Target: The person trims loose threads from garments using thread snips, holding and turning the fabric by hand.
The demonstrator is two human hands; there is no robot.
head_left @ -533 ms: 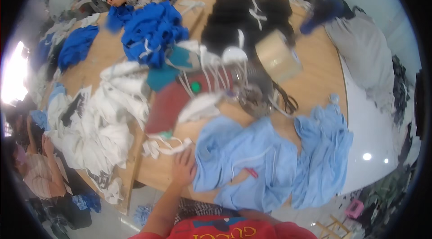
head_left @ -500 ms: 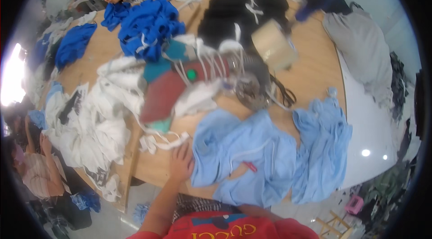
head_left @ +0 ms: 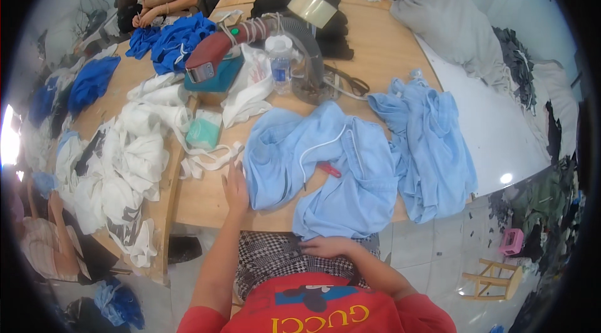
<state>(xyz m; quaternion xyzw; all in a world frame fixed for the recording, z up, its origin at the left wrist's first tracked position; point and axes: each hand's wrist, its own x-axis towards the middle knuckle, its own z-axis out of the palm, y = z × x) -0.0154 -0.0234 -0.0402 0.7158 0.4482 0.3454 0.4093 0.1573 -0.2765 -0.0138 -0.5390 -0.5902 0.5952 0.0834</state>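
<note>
Light-blue drawstring garment: It (head_left: pixel 363 182) is lying loosely spread over the near edge of the wooden tabletop (head_left: pixel 200 208), directly before the person, apparently for easy reach. Its folds are hiding its full shape, so trousers or top is hard to say.
Left hand: The left hand (head_left: pixel 235 190) is resting on the wood just beside the garment's left edge, perhaps steadying the person. Its fingers are stretching forward, fairly close together, gripping nothing evident; whether the thumb is touching cloth, I cannot tell.
Right hand: The right hand (head_left: pixel 328 247) is lying across the houndstooth trousers (head_left: pixel 269 259), below the garment's lower edge, seemingly at rest. Its fingers are pointing left; whether they are pinching any fabric, I cannot tell.
White drawstring: The cord (head_left: pixel 302 161) is curving freely over the cloth, its upper end disappearing into folds.
Small red object: It (head_left: pixel 328 170) is lying amid the garment, partly covered; its kind is unclear.
Second light-blue garment: This one (head_left: pixel 432 145) is bunching alongside on the right, probably grouped by colour.
Scissors: Their dark handles (head_left: pixel 358 85) are showing beyond the garments; the blades are hard to make out.
Tape roll: The roll (head_left: pixel 311 8) is partly blocking the black fabric stack (head_left: pixel 335 35) behind.
Co-worker at left: This person (head_left: pixel 53 242) is being cut off by the dark fisheye rim.
</note>
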